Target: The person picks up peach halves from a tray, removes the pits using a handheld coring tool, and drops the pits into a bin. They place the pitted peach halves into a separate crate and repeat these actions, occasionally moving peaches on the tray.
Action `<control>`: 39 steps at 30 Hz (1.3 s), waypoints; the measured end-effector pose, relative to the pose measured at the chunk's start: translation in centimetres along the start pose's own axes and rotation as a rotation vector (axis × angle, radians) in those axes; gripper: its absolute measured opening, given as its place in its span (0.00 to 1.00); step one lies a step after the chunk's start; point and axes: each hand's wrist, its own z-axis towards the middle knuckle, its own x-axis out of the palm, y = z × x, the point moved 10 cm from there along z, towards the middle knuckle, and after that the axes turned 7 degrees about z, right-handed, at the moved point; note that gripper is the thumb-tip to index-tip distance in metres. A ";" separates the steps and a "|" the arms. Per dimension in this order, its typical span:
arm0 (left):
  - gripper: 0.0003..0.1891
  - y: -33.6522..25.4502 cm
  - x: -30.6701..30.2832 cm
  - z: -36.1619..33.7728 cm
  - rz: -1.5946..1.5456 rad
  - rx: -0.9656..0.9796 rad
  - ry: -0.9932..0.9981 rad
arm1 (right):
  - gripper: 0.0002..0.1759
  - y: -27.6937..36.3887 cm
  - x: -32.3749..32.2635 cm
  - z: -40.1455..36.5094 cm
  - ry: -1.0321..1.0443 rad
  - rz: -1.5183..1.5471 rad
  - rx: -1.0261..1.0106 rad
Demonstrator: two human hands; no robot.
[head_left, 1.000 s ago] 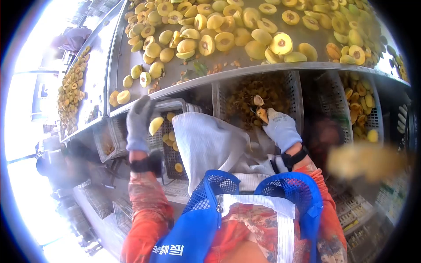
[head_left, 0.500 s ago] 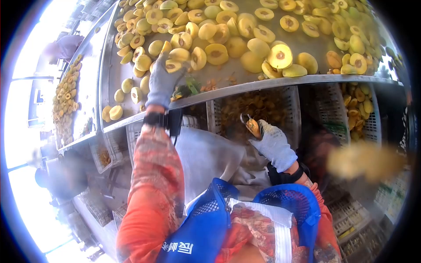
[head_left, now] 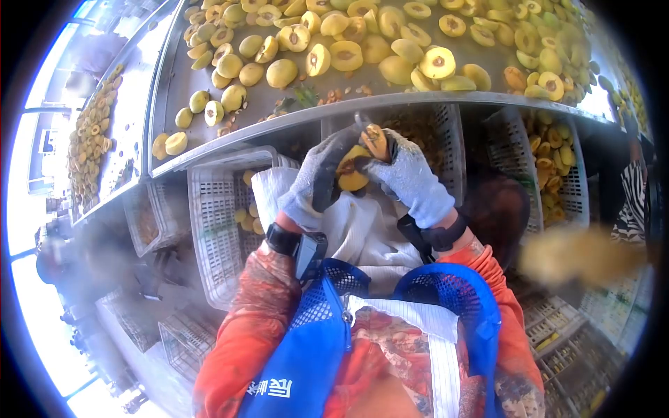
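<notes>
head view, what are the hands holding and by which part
The left hand holds a yellow fruit by its side; the right hand grips a tool by its tan handle.

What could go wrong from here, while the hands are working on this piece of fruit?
The tool in the right hand might slip and catch the left hand, as both hands are very close. The fruit piece could fall onto the pale cloth below. Also, knuckles may bump the metal table edge, which is just beyond the hands.
</notes>
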 end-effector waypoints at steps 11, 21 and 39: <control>0.15 0.7 -1.3 -0.3 -0.475 -0.184 -0.451 | 0.20 -2.1 2.3 -3.1 0.047 -0.534 0.123; 0.13 1.0 -0.9 -1.7 -0.400 -0.446 -0.531 | 0.16 -4.1 3.2 -4.2 0.213 -0.330 0.235; 0.15 -3.4 -0.5 -0.6 -0.347 -0.280 -0.396 | 0.14 -3.3 3.7 -4.8 0.398 0.144 0.441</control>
